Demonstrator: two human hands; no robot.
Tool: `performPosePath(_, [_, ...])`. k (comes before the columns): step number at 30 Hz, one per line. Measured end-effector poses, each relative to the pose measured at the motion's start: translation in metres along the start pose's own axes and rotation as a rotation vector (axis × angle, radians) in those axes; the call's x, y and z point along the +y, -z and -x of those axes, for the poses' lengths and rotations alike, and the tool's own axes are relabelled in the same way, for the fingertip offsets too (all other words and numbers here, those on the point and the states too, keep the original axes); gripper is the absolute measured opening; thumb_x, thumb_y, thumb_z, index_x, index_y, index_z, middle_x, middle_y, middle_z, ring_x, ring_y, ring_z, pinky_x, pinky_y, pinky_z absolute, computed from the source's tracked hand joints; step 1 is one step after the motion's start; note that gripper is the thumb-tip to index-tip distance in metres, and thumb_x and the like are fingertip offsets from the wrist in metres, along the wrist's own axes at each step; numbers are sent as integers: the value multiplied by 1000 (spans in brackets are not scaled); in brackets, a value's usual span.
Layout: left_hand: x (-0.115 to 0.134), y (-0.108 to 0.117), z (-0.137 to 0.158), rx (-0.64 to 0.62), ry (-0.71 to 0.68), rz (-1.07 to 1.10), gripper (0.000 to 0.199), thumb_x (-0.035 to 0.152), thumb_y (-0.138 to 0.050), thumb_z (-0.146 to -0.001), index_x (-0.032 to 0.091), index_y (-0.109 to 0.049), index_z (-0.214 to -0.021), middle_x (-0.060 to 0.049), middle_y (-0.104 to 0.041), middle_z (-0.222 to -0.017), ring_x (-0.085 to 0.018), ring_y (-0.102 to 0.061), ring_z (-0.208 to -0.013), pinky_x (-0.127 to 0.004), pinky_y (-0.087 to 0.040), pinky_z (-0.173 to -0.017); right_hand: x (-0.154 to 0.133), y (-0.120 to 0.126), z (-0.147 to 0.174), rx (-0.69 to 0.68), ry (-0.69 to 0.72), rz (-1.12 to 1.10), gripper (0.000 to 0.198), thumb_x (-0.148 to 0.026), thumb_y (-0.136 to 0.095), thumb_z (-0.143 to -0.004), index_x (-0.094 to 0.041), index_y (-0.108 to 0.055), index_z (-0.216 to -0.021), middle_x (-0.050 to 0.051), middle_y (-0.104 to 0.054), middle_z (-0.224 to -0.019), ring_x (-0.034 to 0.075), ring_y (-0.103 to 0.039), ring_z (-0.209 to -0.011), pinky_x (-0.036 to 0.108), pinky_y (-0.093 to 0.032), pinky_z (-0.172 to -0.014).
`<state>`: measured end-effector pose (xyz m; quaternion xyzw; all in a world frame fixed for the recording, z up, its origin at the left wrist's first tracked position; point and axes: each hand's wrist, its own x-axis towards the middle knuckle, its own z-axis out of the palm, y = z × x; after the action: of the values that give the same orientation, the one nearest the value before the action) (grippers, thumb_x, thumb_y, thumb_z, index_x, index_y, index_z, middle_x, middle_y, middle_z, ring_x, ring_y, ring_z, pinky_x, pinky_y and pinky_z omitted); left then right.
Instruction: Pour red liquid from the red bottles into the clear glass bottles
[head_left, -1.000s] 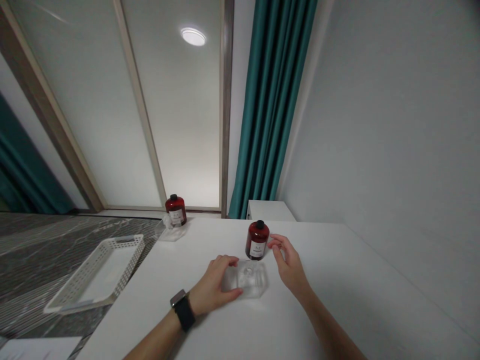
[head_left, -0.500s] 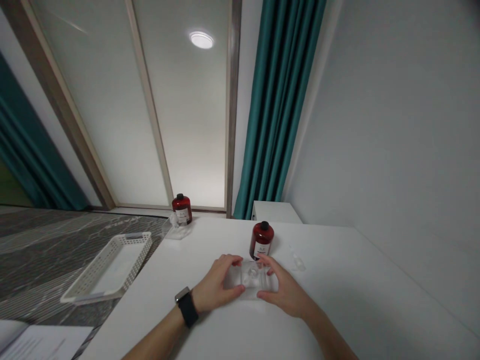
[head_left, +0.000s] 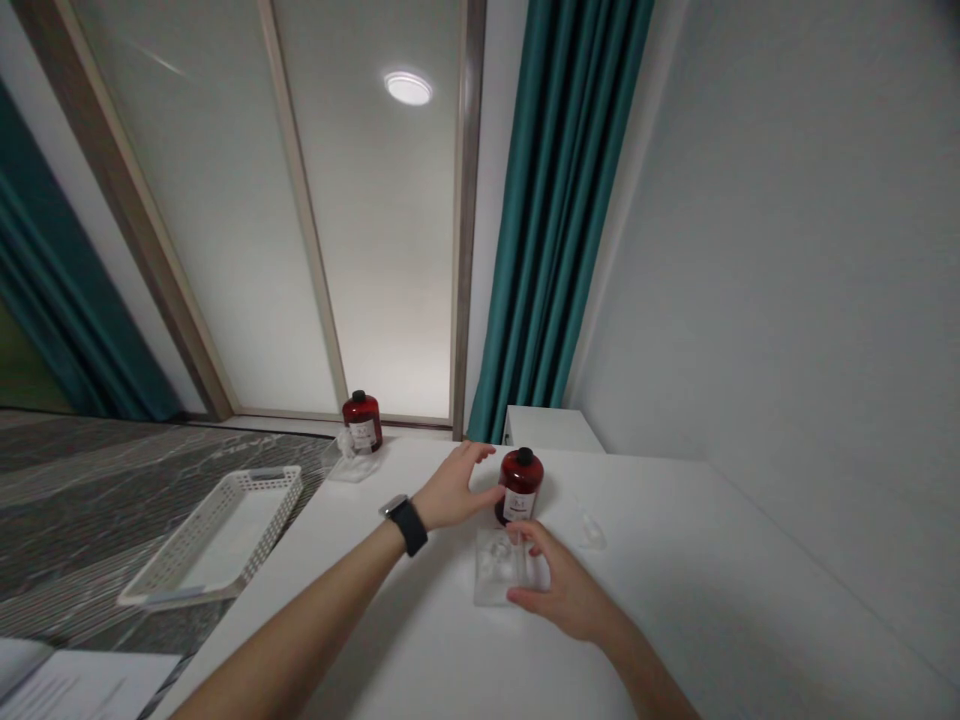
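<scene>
A red bottle (head_left: 519, 487) with a black cap and white label stands upright on the white table (head_left: 405, 640). My left hand (head_left: 454, 488), with a black-banded watch at the wrist, is beside the bottle's left side. Its thumb and fingers are apart, the thumb tip at the bottle's edge; whether it touches I cannot tell. In front of the bottle lies a clear plastic tray-like piece (head_left: 493, 580) with a small rounded transparent part on it. My right hand (head_left: 559, 580) holds its right side between thumb and fingers.
A second red bottle (head_left: 362, 420) stands at the far left corner, beside another clear piece (head_left: 352, 465). A small clear item (head_left: 593, 532) lies right of the near bottle. Left are a white basket (head_left: 217, 540) and an open book (head_left: 90, 685). Behind is a white cabinet (head_left: 555, 428).
My left hand has let go of the clear plastic piece and moved forward to the near red bottle. My right hand stays at the piece's right side.
</scene>
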<state>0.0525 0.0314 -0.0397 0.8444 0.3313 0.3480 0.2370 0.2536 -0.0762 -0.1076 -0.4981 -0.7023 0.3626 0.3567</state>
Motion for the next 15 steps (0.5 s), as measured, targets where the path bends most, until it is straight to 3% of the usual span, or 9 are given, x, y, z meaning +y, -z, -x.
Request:
performPosePath(6, [-3, -18, -44, -139, -6, -1, 64, 40, -82, -68, 14, -57, -120, -16, -61, -121, -35, -59, -112, -51, -45, -100, -2, 0, 0, 12, -17, -15, 66, -12, -73, -68, -24, -51, -129, 9, -59, -130, 29, -54, -120, 46, -40, -104])
performPosePath(9, [-12, -28, -47, -164, -32, 31, 69, 37, -87, -59, 17, -58, -118, -12, -65, -117, -33, -63, -106, -49, -48, -97, -4, 0, 1, 20, -16, -14, 64, -12, -73, -68, -25, -52, -128, 8, -60, -128, 28, -54, -119, 46, -39, -105])
performPosePath(15, [-23, -29, -40, -140, -54, 106, 63, 29, -82, -67, 17, -54, -121, -7, -68, -114, -25, -66, -102, -38, -50, -94, -6, 1, 2, 22, -26, 7, 65, -13, -74, -67, -24, -52, -127, 7, -59, -128, 28, -53, -119, 46, -38, -106])
